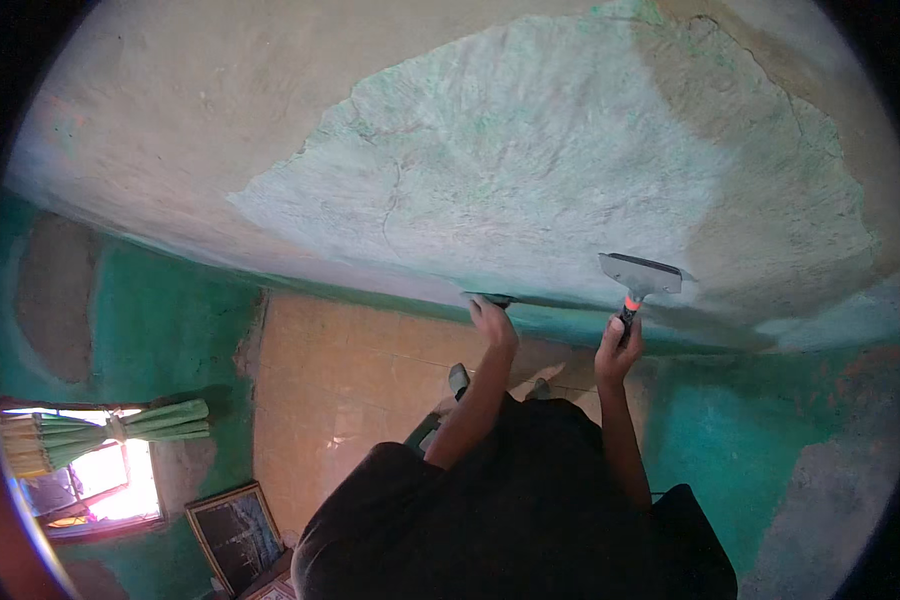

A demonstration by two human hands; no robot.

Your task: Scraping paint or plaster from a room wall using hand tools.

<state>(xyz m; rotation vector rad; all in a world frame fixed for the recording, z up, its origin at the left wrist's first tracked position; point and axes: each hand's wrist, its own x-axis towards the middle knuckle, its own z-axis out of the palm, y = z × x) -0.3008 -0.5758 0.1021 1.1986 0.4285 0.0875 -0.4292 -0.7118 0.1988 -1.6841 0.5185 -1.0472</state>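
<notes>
My right hand (pixel 619 351) grips the dark handle of a wide-bladed scraper (pixel 640 274), which has an orange-red band below its grey metal head. The blade points up and is close to the wall; whether it touches cannot be told. Against the lower part of the wall (pixel 465 172), my left hand (pixel 493 322) holds a dark flat tool (pixel 501 299), partly hidden by the fingers. Before me the wall bears a large whitish patch with green traces and cracks, bordered by beige-grey coating.
Below lies a tan tiled floor (pixel 330 360), where my feet stand. Green walls with grey patches rise on both sides. At lower left are a window (pixel 112 480) with a tied green curtain (pixel 157 421) and a leaning framed picture (pixel 236 536).
</notes>
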